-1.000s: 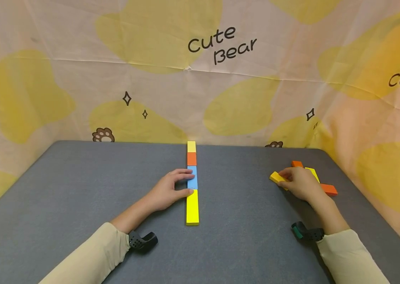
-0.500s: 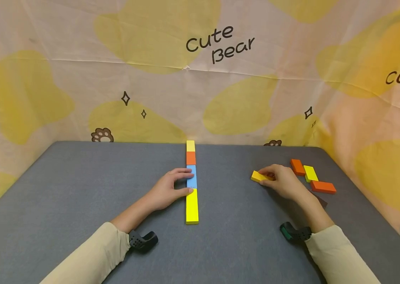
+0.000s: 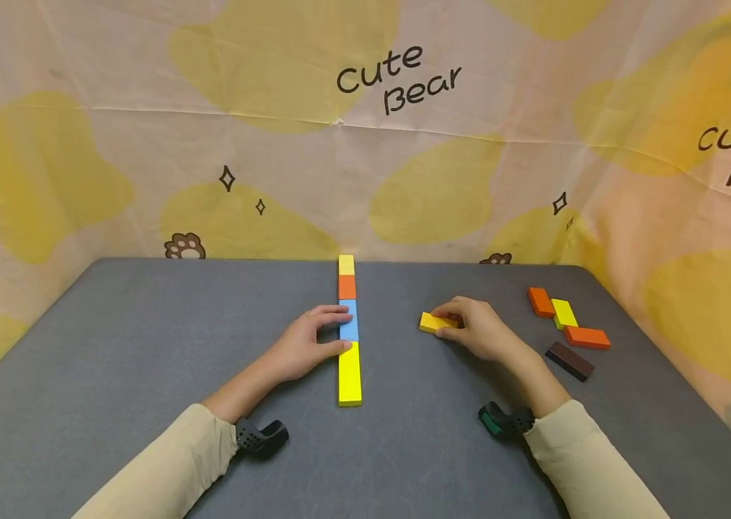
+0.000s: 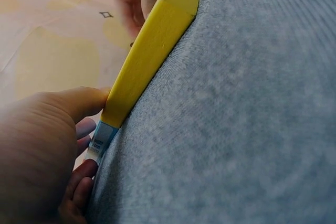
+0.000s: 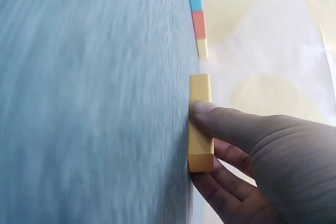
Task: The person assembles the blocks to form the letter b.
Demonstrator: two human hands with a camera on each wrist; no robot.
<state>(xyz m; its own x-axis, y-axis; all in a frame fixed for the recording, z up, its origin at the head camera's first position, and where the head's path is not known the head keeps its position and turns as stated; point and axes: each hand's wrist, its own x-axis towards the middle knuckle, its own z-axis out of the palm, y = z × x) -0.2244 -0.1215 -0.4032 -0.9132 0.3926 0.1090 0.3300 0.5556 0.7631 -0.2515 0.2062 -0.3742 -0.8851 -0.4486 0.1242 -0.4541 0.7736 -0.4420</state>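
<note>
Down the middle of the table runs a line of wooden blocks: a pale yellow block (image 3: 346, 264) at the far end, an orange block (image 3: 347, 287), a blue block (image 3: 350, 328) and a bright yellow block (image 3: 350, 376) nearest me. My left hand (image 3: 303, 347) rests its fingertips on the blue block. Its thumb touches the bright yellow block (image 4: 144, 64) near their joint. To the right of the line, my right hand (image 3: 477, 331) pinches another yellow block (image 3: 428, 322) by one end. In the right wrist view, this yellow block (image 5: 200, 90) sits between thumb and fingers, close to the table surface.
On the table's right lie two orange blocks, one farther back (image 3: 540, 302) and one nearer (image 3: 587, 338), with a yellow block (image 3: 564, 313) between them. A dark brown block (image 3: 570, 361) lies nearer me. A printed cloth (image 3: 430, 173) hangs behind the grey table (image 3: 164, 324).
My right hand has carried its yellow block leftward from the loose blocks toward the line, uncovering the dark brown block. My left hand has stayed at the line.
</note>
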